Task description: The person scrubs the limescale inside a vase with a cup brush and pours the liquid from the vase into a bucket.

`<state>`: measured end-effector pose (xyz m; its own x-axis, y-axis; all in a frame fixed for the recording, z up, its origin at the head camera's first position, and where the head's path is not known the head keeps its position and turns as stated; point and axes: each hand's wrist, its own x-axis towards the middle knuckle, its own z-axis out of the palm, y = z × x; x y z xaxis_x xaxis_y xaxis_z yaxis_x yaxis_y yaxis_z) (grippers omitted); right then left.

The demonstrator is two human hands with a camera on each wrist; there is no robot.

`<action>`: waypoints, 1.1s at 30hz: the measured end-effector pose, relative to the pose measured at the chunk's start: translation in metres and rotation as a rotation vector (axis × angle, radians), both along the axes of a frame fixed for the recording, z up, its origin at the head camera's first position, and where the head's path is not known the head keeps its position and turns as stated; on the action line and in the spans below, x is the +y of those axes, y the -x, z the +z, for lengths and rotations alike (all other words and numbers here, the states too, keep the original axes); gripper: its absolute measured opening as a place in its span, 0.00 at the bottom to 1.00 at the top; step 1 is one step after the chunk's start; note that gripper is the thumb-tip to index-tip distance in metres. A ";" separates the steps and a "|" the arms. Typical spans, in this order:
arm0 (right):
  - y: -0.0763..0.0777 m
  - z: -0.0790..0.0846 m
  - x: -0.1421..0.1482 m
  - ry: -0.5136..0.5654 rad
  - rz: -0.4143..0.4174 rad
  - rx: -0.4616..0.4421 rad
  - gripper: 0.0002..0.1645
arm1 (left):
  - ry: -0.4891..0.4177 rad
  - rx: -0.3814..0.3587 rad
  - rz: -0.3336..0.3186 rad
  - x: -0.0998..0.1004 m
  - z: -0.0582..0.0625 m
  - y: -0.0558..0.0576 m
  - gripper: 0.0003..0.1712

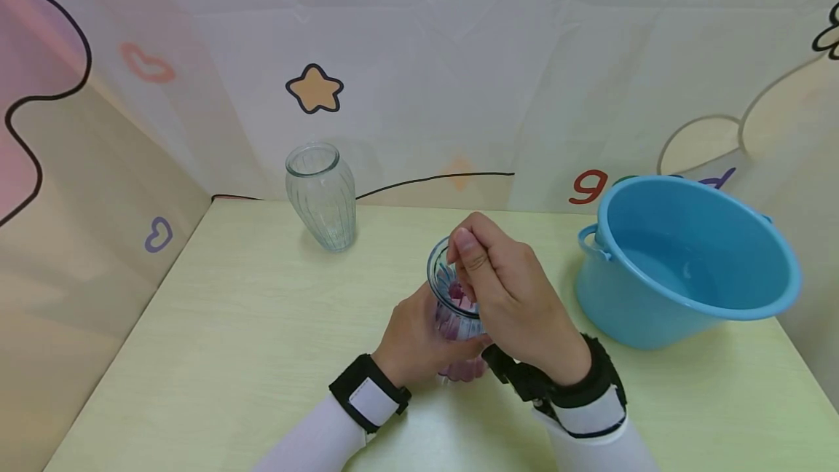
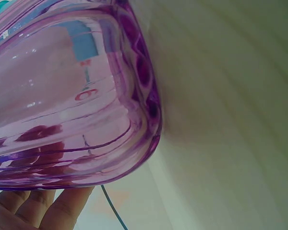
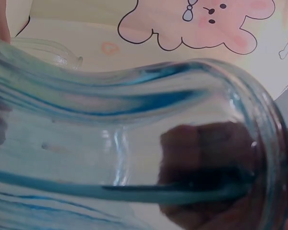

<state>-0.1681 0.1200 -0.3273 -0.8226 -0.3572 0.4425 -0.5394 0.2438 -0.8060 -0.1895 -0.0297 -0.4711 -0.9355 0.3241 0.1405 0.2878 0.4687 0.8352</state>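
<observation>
A ribbed glass vase (image 1: 459, 330), bluish at the rim and pink-purple toward its base, stands tilted in front of me. My left hand (image 1: 419, 333) grips its side, with the thumb across the near face; some fingers (image 2: 67, 208) show beneath the purple glass in the left wrist view. My right hand (image 1: 518, 297) is at the mouth, its fingers curled and the fingertips over or inside the opening. Whether it pinches the rim or something small is hidden. Through the bluish glass (image 3: 134, 139), the right wrist view shows a dark, blurred hand shape and a teal streak.
A clear ribbed vase (image 1: 325, 202) stands at the back left near the wall. To the right, a light blue bucket (image 1: 655, 312) with a wide rim takes up the table's corner. The pale table (image 1: 262, 341) meets a decorated cloth wall (image 1: 419, 108) behind.
</observation>
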 end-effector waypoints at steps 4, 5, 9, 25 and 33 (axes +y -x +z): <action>0.000 0.000 0.000 -0.005 0.002 -0.002 0.12 | 0.001 -0.001 0.000 0.000 0.000 0.000 0.43; 0.000 0.000 0.000 -0.006 0.003 -0.002 0.12 | 0.001 -0.001 0.000 0.000 0.000 0.000 0.43; 0.000 0.000 0.000 -0.003 0.005 0.002 0.12 | -0.001 -0.005 -0.002 0.000 0.001 0.000 0.43; 0.001 -0.002 -0.001 0.089 0.005 0.043 0.13 | -0.022 -0.006 -0.005 0.000 0.000 0.000 0.42; 0.000 0.002 0.001 0.240 0.004 0.067 0.15 | -0.023 -0.012 0.000 0.000 0.002 0.000 0.41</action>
